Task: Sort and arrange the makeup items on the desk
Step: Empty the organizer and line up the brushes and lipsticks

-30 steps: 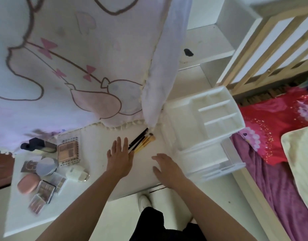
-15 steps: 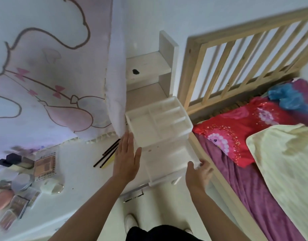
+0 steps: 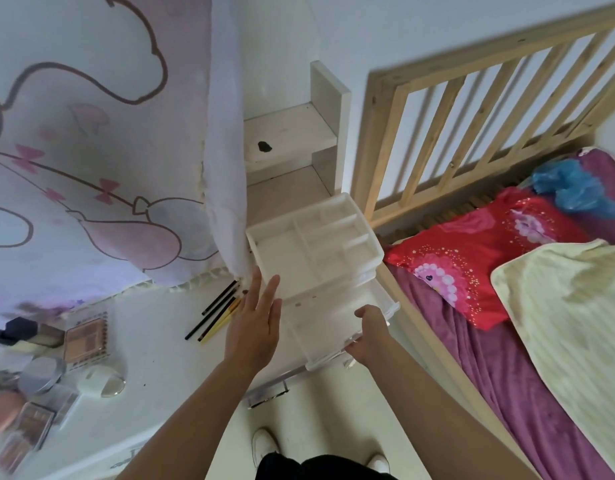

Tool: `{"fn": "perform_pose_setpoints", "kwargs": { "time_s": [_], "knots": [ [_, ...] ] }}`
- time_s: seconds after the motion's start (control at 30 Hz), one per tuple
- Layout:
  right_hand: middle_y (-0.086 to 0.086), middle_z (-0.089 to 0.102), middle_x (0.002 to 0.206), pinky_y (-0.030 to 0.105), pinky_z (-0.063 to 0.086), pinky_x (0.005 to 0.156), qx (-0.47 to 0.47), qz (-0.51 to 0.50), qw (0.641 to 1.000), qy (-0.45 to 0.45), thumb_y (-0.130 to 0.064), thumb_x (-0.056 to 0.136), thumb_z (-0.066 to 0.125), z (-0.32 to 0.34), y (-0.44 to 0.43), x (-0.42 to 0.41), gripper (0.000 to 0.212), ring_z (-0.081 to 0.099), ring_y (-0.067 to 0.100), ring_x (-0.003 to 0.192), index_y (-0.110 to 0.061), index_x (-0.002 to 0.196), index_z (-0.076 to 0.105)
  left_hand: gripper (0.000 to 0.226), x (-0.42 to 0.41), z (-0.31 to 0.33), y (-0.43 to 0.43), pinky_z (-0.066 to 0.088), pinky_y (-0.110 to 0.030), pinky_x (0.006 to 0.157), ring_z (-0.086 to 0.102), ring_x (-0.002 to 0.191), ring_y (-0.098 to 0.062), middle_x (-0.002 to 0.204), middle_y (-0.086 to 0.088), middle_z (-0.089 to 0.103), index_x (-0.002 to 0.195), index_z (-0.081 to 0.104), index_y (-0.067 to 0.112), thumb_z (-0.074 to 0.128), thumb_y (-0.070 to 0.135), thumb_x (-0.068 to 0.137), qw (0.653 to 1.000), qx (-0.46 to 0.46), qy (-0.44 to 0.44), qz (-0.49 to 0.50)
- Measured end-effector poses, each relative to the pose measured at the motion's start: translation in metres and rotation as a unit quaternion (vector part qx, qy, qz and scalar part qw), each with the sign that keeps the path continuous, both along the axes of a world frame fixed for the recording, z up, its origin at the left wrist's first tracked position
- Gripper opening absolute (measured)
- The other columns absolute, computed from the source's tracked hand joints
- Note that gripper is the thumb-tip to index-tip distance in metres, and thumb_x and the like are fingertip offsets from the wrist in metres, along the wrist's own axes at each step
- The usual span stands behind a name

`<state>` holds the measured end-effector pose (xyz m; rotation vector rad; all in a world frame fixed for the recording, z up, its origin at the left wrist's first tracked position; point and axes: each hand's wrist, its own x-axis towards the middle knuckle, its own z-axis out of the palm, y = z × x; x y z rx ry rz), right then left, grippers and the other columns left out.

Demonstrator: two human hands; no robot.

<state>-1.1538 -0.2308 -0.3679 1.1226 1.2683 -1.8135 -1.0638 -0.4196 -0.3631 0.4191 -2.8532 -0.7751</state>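
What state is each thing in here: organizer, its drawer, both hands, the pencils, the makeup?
organizer, upright on desk, top compartments empty
drawer, pulled out, looks empty
left hand, fingers straight, flat against organizer's left side
right hand, fingers curled on drawer's front edge
pencils, lying loose on desk
eyeshadow palette, flat on desk, shades showing

Upper left: pale printed cloth hanging down. Upper centre: white stepped shelf against a white wall. Right: wooden slatted bed frame, purple sheet, red flowered pillow, pale yellow blanket. Bottom centre: cream floor. Soft, even light.
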Motion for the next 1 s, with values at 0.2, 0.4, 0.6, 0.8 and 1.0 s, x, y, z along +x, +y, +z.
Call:
{"fn": "perform_pose_setpoints", "kwargs": {
  "time_s": [0.2, 0.4, 0.6, 0.8, 1.0],
  "knots": [
    [0.012, 0.045, 0.105, 0.034, 0.044, 0.061, -0.045, -0.054, 0.997, 0.023, -0.002, 0.076, 0.045, -0.011, -0.022, 0.001, 0.010, 0.048, 0.031, 0.091, -0.007, 0.083, 0.047, 0.047, -0.001, 0.004, 0.004, 0.042, -0.034, 0.105, 0.033, 0.144, -0.018, 0.157, 0.002, 0.032, 0.151, 0.024, 0.041, 0.025, 0.042, 0.104, 1.000, 0.019, -0.019, 0.012],
    [0.013, 0.057, 0.097, 0.045, 0.052, 0.093, -0.108, -0.015, 0.991, 0.077, -0.003, 0.098, 0.041, -0.026, -0.034, -0.012, 0.015, 0.057, 0.032, 0.094, -0.007, 0.091, 0.054, 0.047, -0.001, 0.008, 0.000, 0.043, -0.037, 0.107, 0.036, 0.142, -0.017, 0.158, 0.005, 0.030, 0.150, 0.022, 0.043, 0.023, 0.045, 0.103, 0.999, 0.022, -0.031, 0.002],
    [0.007, 0.063, 0.110, 0.037, 0.054, 0.083, 0.000, 0.136, 0.988, 0.070, -0.012, 0.102, 0.040, -0.055, 0.016, -0.003, 0.034, 0.062, 0.025, 0.099, -0.016, 0.131, 0.058, 0.047, 0.000, 0.006, 0.000, 0.047, -0.035, 0.101, 0.043, 0.138, -0.018, 0.158, 0.004, 0.031, 0.150, 0.021, 0.045, 0.023, 0.045, 0.103, 1.000, 0.024, -0.020, 0.005],
    [0.008, 0.062, 0.110, 0.040, 0.053, 0.084, -0.029, 0.111, 0.993, 0.041, -0.016, 0.103, 0.047, -0.063, 0.002, -0.010, 0.027, 0.063, 0.028, 0.098, -0.011, 0.129, 0.053, 0.049, 0.000, 0.007, -0.005, 0.052, -0.035, 0.093, 0.053, 0.125, -0.016, 0.145, 0.005, 0.050, 0.151, 0.013, 0.047, 0.024, 0.046, 0.103, 0.999, 0.006, -0.029, -0.017],
    [0.010, 0.052, 0.080, 0.043, 0.051, 0.088, -0.048, 0.039, 0.997, 0.038, 0.002, 0.093, 0.040, -0.062, -0.031, -0.020, 0.018, 0.053, 0.026, 0.080, -0.007, 0.084, 0.053, 0.050, 0.000, 0.012, -0.005, 0.052, -0.031, 0.083, 0.060, 0.115, -0.015, 0.142, 0.006, 0.054, 0.152, 0.014, 0.045, 0.027, 0.044, 0.104, 0.999, -0.014, -0.039, -0.018]
  ]
}}
